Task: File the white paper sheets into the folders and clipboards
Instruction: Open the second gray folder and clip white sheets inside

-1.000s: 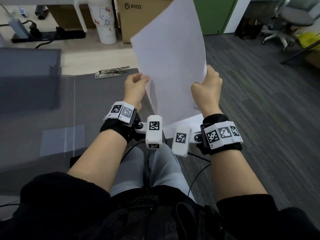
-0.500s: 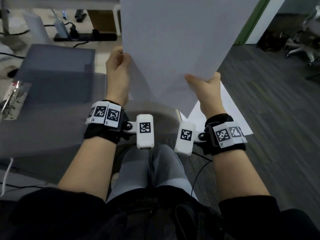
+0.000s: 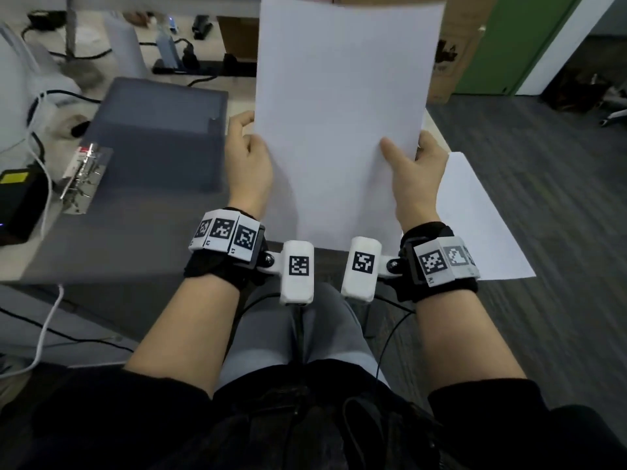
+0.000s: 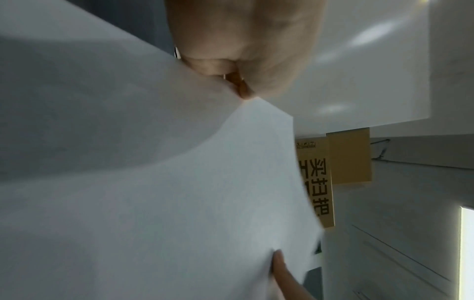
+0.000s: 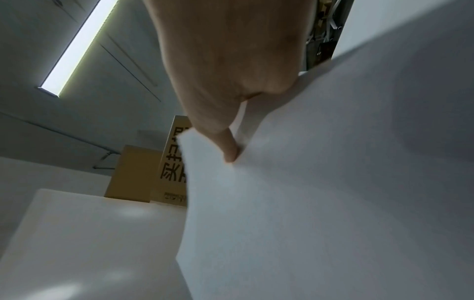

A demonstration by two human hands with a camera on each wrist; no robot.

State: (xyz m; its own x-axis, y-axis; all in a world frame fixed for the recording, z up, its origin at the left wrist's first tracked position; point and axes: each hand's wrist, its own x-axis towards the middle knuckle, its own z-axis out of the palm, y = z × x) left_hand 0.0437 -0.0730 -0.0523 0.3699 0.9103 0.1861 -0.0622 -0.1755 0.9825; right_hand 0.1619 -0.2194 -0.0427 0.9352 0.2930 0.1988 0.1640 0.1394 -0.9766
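Observation:
I hold a white paper sheet upright in front of me with both hands. My left hand pinches its lower left edge; the left wrist view shows the same paper sheet gripped by my left hand. My right hand pinches the lower right edge with the thumb on the front face, and in the right wrist view my right hand grips the paper sheet. A grey folder lies open on the desk to the left, with its metal clip mechanism at its left side. More white sheets lie below my right hand.
A black device with white cables sits at the desk's left edge. A power strip and cardboard boxes stand behind. Grey carpet spreads to the right beside a green door.
The sheet has swung from tilted to upright and square, and both hands moved left with it. The view turned left, bringing the folder's metal clip and the black device closer in.

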